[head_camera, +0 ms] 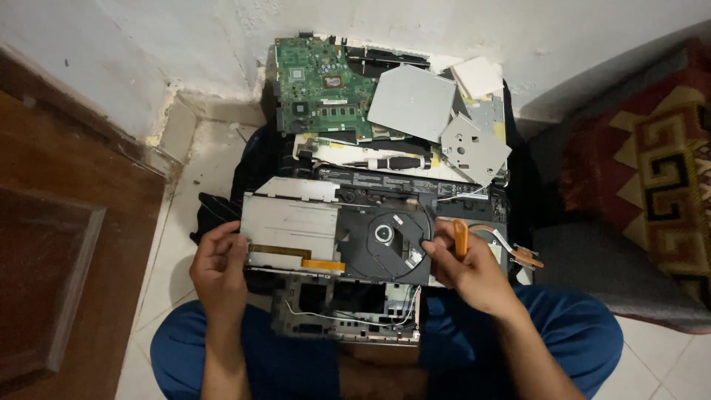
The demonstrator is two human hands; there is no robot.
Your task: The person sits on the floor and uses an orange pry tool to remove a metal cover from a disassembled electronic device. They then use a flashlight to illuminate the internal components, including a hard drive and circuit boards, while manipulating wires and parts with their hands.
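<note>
An opened optical disc drive [337, 237] lies across my lap, its grey metal cover on the left and its black tray with a round spindle [385, 232] on the right. My left hand [220, 268] grips the drive's left edge. My right hand [466, 267] is closed around an orange-handled tool [461, 235], its tip at the right edge of the black tray. Under the drive sits a stripped grey laptop chassis [344, 315] with loose wires.
A green motherboard [318, 85], silver metal plates [415, 100], a black-handled screwdriver [392, 162] and a black battery bar [400, 181] lie beyond the drive on a dark cloth. A copper heat pipe [518, 252] is at right. A patterned cushion [659, 170] sits at right, a wooden door [67, 244] at left.
</note>
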